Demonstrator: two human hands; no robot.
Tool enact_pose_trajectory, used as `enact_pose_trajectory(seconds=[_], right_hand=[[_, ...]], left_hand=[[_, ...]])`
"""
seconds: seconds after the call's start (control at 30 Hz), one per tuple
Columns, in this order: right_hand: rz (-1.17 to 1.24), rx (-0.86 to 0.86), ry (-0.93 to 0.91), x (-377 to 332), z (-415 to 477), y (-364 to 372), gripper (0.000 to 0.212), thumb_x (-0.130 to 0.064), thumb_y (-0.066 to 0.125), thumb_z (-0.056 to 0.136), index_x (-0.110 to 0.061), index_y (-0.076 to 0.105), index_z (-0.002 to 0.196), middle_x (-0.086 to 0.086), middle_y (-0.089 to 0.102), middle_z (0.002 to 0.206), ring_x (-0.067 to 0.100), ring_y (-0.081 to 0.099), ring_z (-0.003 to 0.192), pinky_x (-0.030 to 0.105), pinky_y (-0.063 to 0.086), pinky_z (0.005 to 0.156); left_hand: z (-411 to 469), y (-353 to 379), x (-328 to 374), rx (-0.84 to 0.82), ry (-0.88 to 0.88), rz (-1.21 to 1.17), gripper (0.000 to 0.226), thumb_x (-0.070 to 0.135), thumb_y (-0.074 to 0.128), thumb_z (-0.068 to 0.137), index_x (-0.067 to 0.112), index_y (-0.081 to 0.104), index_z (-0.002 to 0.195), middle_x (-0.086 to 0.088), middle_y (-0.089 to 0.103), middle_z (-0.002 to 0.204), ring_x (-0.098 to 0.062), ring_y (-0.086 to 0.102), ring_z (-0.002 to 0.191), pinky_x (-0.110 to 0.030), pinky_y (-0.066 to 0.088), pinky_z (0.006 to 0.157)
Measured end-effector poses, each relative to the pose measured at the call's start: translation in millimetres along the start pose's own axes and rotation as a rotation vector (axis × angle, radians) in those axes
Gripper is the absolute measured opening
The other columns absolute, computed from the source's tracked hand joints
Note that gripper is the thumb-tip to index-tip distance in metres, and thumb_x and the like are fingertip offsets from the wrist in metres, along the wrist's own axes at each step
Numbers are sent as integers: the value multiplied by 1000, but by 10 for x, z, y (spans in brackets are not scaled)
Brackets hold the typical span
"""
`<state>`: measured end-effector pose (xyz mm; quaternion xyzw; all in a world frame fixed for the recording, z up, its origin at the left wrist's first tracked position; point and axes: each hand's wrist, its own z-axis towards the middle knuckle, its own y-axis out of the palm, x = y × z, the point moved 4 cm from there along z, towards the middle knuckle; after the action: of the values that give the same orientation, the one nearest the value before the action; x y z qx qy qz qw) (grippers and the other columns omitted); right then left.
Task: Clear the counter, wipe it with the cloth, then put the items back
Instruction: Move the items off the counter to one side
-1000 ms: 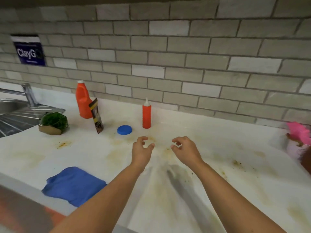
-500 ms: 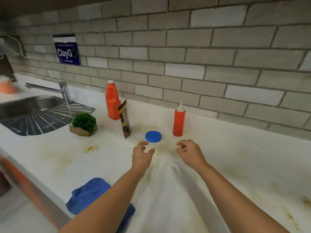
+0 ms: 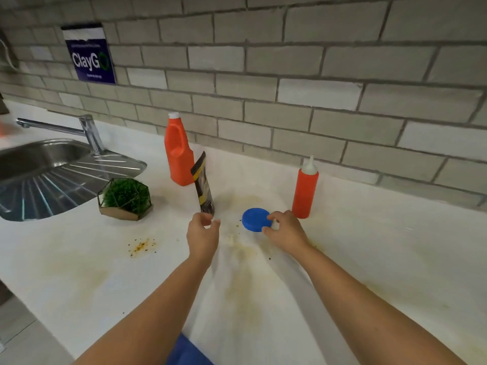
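Note:
The stained white counter (image 3: 382, 248) carries a tall orange jug (image 3: 178, 156), a dark standing pouch (image 3: 203, 188), a flat blue lid (image 3: 254, 219) and a red squeeze bottle (image 3: 304, 192). My right hand (image 3: 286, 231) pinches the lid's right edge with thumb and forefinger, and the lid still lies on the counter. Just in front of the pouch's foot, my left hand (image 3: 203, 234) hovers with fingers apart, holding nothing. A corner of the blue cloth (image 3: 185, 351) shows at the counter's near edge, partly hidden by my left forearm.
A small green plant in a geometric holder (image 3: 124, 198) stands left of the pouch. Further left are the steel sink with its drainer (image 3: 44, 180) and the faucet (image 3: 88, 130). A tiled wall with a blue sign (image 3: 89, 55) backs the counter. Brown crumbs (image 3: 141, 246) lie nearby.
Both hands have moved forward: the right has reached the blue lid and closed on its edge, the left has come up to the pouch. The view has swung left, toward the sink.

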<state>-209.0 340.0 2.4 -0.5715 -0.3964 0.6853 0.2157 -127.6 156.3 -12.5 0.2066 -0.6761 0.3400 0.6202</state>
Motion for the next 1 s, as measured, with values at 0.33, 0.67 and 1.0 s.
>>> enact_pose_trajectory(seconds=[0.33, 0.67, 1.0], right_hand=[[-85, -28, 124, -32, 509, 450, 71, -45, 72, 72, -23, 40, 132, 6, 37, 128, 25, 39, 121, 35, 44, 92], [-261, 6, 145, -77, 716, 631, 74, -63, 66, 70, -24, 41, 127, 8, 45, 127, 28, 42, 120, 40, 34, 100], [-186, 71, 136, -206, 621, 505, 74, -58, 69, 68, -27, 38, 128, 5, 43, 125, 26, 39, 120, 38, 32, 98]], left_hand=[[346, 297, -106, -164, 30, -3, 7, 16, 58, 89, 18, 51, 86, 6, 54, 83, -25, 60, 90, -42, 52, 83], [475, 152, -180, -26, 71, -5, 21, 24, 58, 90, 12, 53, 73, 2, 54, 68, -17, 55, 67, -18, 41, 58], [747, -57, 101, 124, 164, 63, 69, 36, 73, 77, 7, 38, 128, -11, 41, 125, -24, 43, 111, -34, 39, 92]])
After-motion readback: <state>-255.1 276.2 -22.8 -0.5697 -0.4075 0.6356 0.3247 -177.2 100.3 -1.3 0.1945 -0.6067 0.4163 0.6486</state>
